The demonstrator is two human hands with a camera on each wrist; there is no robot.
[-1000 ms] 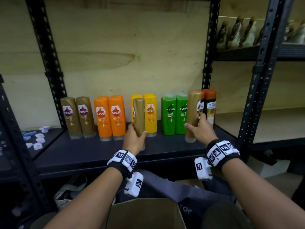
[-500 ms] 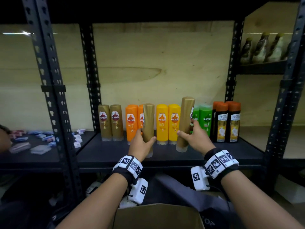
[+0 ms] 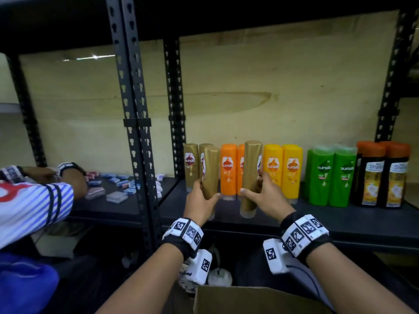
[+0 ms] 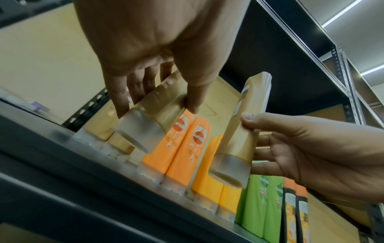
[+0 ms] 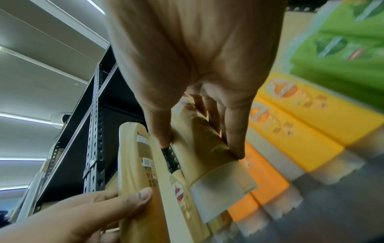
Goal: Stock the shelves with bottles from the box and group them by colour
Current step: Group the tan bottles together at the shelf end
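We hold two gold plastic bottles above the black metal shelf (image 3: 283,220): left hand (image 3: 200,206) grips one (image 3: 210,171), right hand (image 3: 268,198) grips the other (image 3: 250,177).

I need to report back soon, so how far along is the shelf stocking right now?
Done: pairs of gold, orange, yellow, green and black orange-capped bottles stand grouped on the black metal shelf.
In hand: the left hand and right hand each grip a gold plastic bottle, not yet set down.
Left: placing both by the gold pair; the cardboard box's contents are hidden.
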